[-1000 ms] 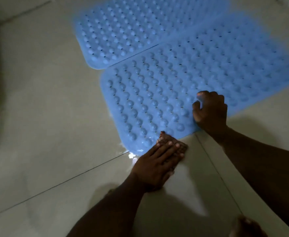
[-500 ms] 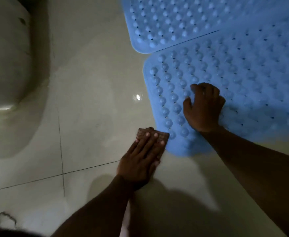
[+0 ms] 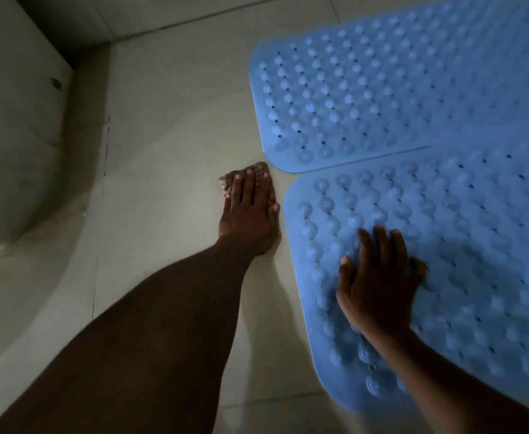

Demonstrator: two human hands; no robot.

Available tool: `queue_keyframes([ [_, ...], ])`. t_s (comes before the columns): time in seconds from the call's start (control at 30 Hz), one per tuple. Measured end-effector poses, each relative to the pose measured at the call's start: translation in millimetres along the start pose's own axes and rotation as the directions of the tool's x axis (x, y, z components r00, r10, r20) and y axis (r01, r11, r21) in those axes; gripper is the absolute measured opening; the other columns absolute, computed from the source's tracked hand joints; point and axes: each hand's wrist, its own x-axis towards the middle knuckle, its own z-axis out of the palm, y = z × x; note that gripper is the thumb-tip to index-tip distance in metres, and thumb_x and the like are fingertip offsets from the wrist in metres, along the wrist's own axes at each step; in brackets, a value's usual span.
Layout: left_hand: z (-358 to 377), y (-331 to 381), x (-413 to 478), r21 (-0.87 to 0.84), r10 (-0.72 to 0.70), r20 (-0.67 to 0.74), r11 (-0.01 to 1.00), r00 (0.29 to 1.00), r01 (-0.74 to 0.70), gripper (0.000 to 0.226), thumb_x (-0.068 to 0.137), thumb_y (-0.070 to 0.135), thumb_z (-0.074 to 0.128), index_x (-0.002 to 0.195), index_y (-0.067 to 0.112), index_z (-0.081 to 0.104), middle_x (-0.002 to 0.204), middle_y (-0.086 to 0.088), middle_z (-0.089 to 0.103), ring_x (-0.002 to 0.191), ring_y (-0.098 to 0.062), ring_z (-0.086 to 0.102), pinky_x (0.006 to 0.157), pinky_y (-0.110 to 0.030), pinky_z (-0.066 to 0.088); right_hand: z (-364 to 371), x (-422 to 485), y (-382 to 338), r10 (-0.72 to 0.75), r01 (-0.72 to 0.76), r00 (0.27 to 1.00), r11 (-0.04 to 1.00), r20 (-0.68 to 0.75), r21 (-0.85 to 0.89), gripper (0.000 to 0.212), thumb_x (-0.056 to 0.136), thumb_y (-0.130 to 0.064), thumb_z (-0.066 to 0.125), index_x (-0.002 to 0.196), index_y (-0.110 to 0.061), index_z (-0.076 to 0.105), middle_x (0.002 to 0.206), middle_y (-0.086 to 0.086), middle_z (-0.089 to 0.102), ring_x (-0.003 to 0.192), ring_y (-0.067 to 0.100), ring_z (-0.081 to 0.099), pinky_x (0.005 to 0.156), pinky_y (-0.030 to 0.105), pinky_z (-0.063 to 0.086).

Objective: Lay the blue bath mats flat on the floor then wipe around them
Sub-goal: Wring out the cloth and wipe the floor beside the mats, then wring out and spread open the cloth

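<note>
Fingers [image 3: 249, 187] of your left hand [image 3: 247, 211] lie straight and close together, pressing a cloth [image 3: 258, 168] flat against the floor [image 3: 175, 126].

Only the reddish-brown front edge of the cloth shows past your fingertips. Your left hand sits just beside the rounded corners of both mats, at the notch where they meet; contact with either mat cannot be confirmed. Your right hand [image 3: 379, 283] rests palm-down on the near blue bath mat [image 3: 463, 233], fingers straight and spread, gripping nothing. The near mat lies flat on the tiles at your right, studded face up. The far blue bath mat [image 3: 382, 89] lies flat beyond it, and their long edges meet. A white ceramic fixture [image 3: 9, 158] stands at the left, well apart from the mats, below the wall [image 3: 150, 10].
</note>
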Motion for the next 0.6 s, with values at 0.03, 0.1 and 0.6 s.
queue_keyframes([
  [0.03, -3.0, 0.7, 7.5, -0.010, 0.011, -0.004, 1.000, 1.000, -0.011, 0.064, 0.108, 0.037, 0.030, 0.163, 0.019, 0.003, 0.171, -0.008, -0.003, 0.158, -0.030, -0.007, 0.127, -0.044, 0.000, 1.7, -0.4, -0.3, -0.013, 0.013, 1.000, 1.000, -0.023, -0.006, 0.055, 0.095, -0.041, 0.043, 0.143, -0.016, 0.051, 0.153, 0.011, 0.045, 0.145, 0.035, 0.035, 0.107, 0.058, 0.027],
  [0.1, -8.9, 4.0, 15.4, -0.028, 0.000, -0.004, 1.000, 1.000, -0.001, 0.063, 0.106, 0.030, 0.034, 0.163, 0.020, 0.008, 0.171, -0.007, 0.003, 0.158, -0.028, -0.002, 0.127, -0.043, 0.006, 3.6, 0.3, 0.7, -0.032, 0.031, 0.999, 0.999, -0.043, -0.020, 0.056, 0.095, -0.042, 0.041, 0.143, -0.016, 0.052, 0.153, 0.012, 0.046, 0.144, 0.035, 0.037, 0.106, 0.058, 0.028],
  [0.6, -163.0, 63.0, -13.9, -0.729, 0.113, 0.628, 0.432, 0.770, 0.531, 0.044, 0.090, 0.007, 0.037, 0.092, 0.000, 0.080, 0.079, -0.026, 0.074, 0.073, -0.036, 0.074, 0.059, -0.029, 0.049, -125.3, 81.0, 2.4, -0.099, -0.593, 0.734, 0.389, 0.672, 0.705, 0.034, 0.091, -0.036, 0.068, 0.124, -0.029, 0.061, 0.113, 0.010, 0.069, 0.096, 0.019, 0.063, 0.071, 0.029, 0.048],
])
